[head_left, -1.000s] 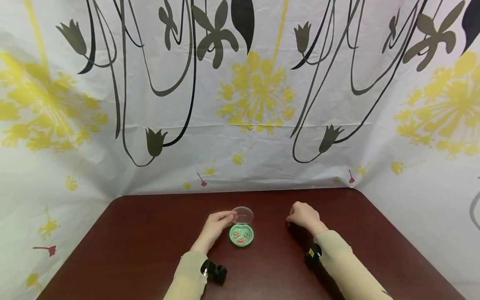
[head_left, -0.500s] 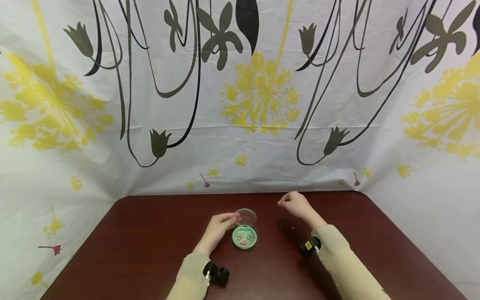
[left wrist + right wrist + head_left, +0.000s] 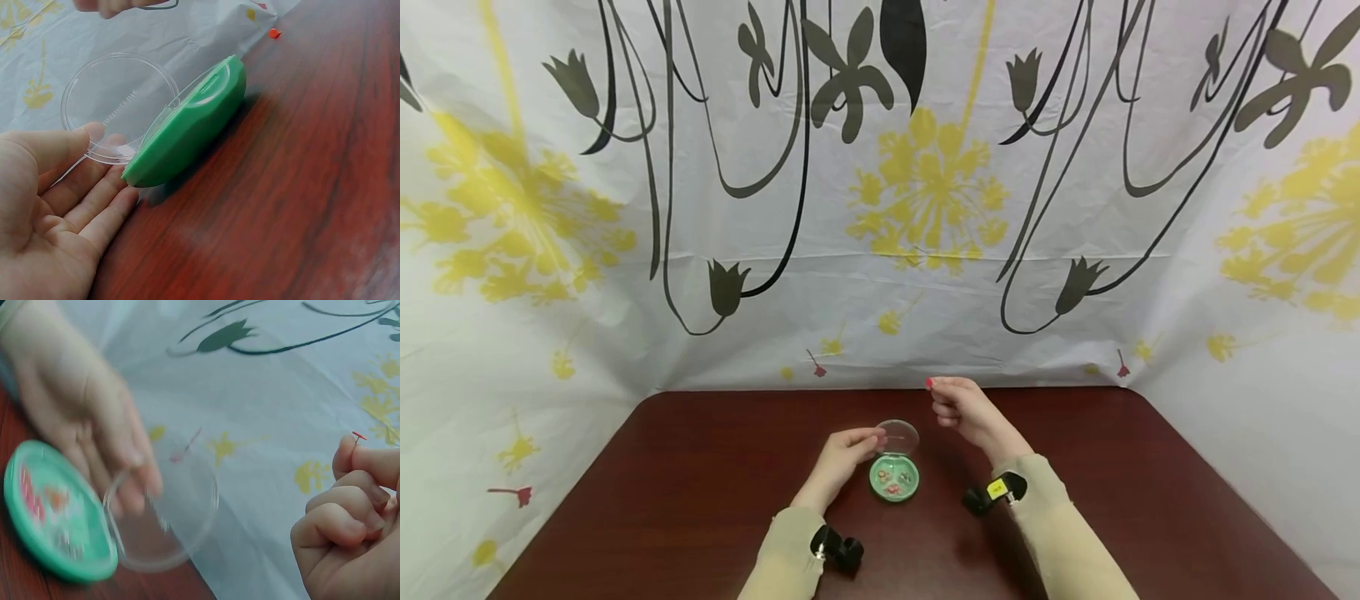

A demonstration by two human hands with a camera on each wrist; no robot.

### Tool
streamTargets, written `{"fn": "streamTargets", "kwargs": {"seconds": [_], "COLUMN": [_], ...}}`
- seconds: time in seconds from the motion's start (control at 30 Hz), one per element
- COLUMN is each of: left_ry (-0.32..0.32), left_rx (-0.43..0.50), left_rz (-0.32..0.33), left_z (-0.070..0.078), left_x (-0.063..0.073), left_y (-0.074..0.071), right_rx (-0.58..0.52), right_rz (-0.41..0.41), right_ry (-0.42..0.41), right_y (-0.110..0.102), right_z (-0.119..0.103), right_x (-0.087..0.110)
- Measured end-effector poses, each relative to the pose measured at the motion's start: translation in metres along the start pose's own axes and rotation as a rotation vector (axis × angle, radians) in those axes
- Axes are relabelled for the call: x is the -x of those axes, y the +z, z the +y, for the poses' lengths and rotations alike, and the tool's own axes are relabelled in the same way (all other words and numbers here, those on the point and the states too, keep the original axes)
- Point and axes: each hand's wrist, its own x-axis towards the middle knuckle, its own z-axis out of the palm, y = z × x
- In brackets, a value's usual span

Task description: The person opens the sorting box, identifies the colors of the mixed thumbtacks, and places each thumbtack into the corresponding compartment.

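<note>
A round green case (image 3: 894, 478) with three compartments stands on the table, its clear lid (image 3: 898, 437) raised. Small red, orange and metallic pieces lie inside. My left hand (image 3: 844, 463) pinches the lid's edge between thumb and fingers; the left wrist view shows the lid (image 3: 119, 106) upright beside the case's green wall (image 3: 187, 134). To the right and higher, my right hand (image 3: 972, 414) pinches a small red stud earring (image 3: 359, 435) between thumb and index finger, its thin pin showing. The other right fingers (image 3: 337, 525) are curled.
Another small red piece (image 3: 275, 33) lies on the dark red wooden table (image 3: 715, 467), right of the case. A white flower-printed sheet (image 3: 820, 208) hangs behind the table. Each wrist wears a black camera (image 3: 842, 550).
My right hand has lifted off the table and moved left with the red stud earring. The left hand still holds the lid. The whole head view has shifted slightly.
</note>
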Motion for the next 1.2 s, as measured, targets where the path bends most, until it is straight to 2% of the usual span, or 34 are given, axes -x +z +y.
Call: {"fn": "streamTargets", "kwargs": {"seconds": [0.1,0.23,0.33,0.47,0.6,0.7,0.77,0.83,0.93,1.03,1.2], "left_ry": [0.003,-0.009,-0.023,-0.011,-0.009,-0.014,-0.016,-0.011,-0.006,-0.004,-0.004], "left_rx": [-0.016,-0.026,-0.024,-0.020,-0.009,-0.010,-0.015,-0.020,-0.016,-0.004,-0.003], "left_rz": [-0.003,0.000,0.000,-0.002,0.000,-0.002,-0.001,0.000,-0.001,-0.003,-0.010], "left_z": [-0.001,-0.001,-0.001,-0.002,-0.002,-0.002,-0.002,-0.001,-0.001,0.000,-0.002], "left_x": [0.000,0.000,0.000,-0.001,-0.001,-0.002,-0.002,-0.002,-0.003,-0.003,-0.003], "left_y": [0.001,0.001,0.001,0.001,0.001,0.001,0.001,0.000,-0.002,-0.003,-0.001], "right_rx": [-0.137,-0.234,-0.256,-0.262,-0.206,0.000,0.252,0.529,0.891,1.129,1.441], "right_rz": [-0.056,-0.101,-0.111,-0.118,-0.081,-0.003,0.025,0.010,-0.061,-0.120,-0.124], "right_ry": [-0.025,-0.049,-0.055,-0.055,-0.051,-0.044,-0.050,-0.067,-0.127,-0.175,-0.239], "right_y": [0.005,0.010,0.011,0.010,0.009,0.012,0.017,0.024,0.036,0.048,0.060], "right_z": [0.000,0.000,0.000,0.000,0.000,0.002,0.004,0.008,0.014,0.022,0.037], "right_x": [-0.002,-0.004,-0.004,-0.004,-0.004,-0.003,-0.001,-0.001,0.000,-0.001,-0.001]}}
